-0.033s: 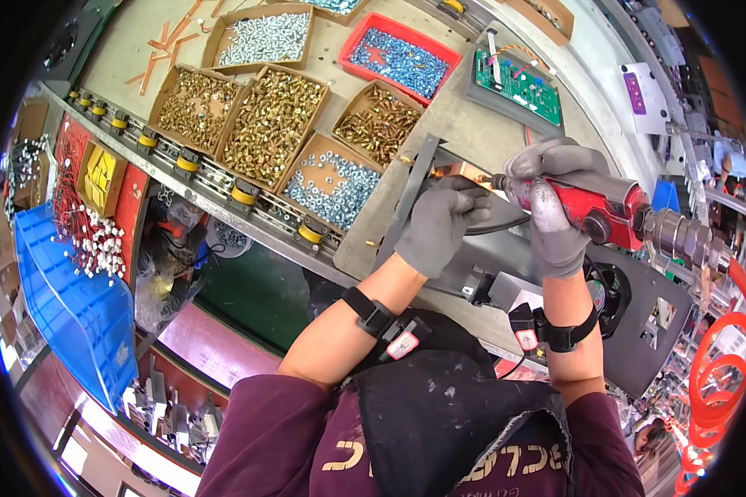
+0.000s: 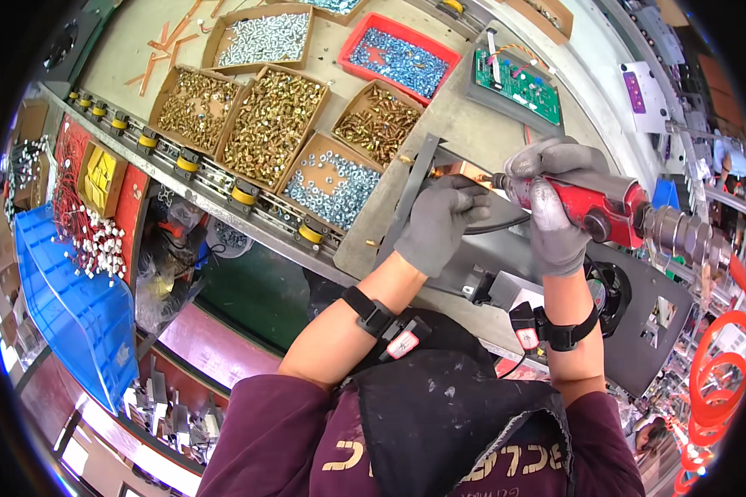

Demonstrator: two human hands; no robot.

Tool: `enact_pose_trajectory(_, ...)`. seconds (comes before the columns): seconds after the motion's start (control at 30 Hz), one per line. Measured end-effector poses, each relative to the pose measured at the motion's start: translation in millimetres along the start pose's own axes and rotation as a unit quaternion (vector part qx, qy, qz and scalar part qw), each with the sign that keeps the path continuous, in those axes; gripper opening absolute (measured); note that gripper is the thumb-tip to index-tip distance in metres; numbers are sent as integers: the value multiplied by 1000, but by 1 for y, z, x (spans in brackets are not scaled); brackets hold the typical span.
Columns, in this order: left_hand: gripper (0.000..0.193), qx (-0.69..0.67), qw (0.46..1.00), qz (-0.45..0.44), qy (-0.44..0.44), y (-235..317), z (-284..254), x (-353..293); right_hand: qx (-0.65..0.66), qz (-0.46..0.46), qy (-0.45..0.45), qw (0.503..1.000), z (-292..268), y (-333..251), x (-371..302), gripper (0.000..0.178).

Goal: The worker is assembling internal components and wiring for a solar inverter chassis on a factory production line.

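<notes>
In my right hand [image 2: 551, 199], gloved in grey, is a red pneumatic screwdriver [image 2: 609, 203], lying roughly level with its bit pointing left. My left hand [image 2: 443, 219], in a matching glove, is closed beside the bit's tip, at a dark grey metal housing [image 2: 404, 217]. Whatever its fingers pinch is hidden by the glove. Just below the bit, a black cable [image 2: 499, 227] curves from beside the left fingers toward the right hand. Further right, a round black fan [image 2: 612, 300] sits on the housing's dark panel [image 2: 651, 344].
Cardboard trays of brass-coloured screws [image 2: 272, 124], silver nuts [image 2: 333, 189] and silver screws [image 2: 265, 40] stand left of the housing. Beyond them is a red bin [image 2: 350, 51] of bluish fasteners. A green circuit board [image 2: 518, 87] lies at the far side. A coiled red hose [image 2: 721, 364] hangs at right.
</notes>
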State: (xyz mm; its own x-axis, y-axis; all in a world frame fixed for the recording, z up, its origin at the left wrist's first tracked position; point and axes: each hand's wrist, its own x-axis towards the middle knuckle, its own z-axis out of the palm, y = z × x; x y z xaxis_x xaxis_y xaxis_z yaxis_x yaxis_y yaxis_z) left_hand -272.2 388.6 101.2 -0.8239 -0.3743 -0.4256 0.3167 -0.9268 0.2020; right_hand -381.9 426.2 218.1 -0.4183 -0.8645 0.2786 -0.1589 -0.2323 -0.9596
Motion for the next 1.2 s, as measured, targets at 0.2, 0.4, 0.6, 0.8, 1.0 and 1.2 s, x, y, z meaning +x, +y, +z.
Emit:
enact_pose_trajectory(0.2,33,50,998,-27,12,10,3,-6,37,30,37,998,2,0,0,16)
enact_pose_trajectory(0.4,25,-44,993,-105,-29,24,5,-3,-51,55,104,992,10,2,1,21)
enact_pose_trajectory(0.6,21,-100,978,-182,-23,30,3,5,-36,52,163,985,12,2,1,23)
enact_pose_trajectory(0.8,23,-66,978,-196,-21,34,1,8,-4,65,212,975,15,2,-3,21)
enact_pose_trajectory(1.0,24,57,984,-168,-9,35,-2,10,-111,55,139,982,21,9,3,20)
enact_pose_trajectory(1.2,21,-63,977,-203,20,38,4,9,-79,146,239,957,23,2,7,11)
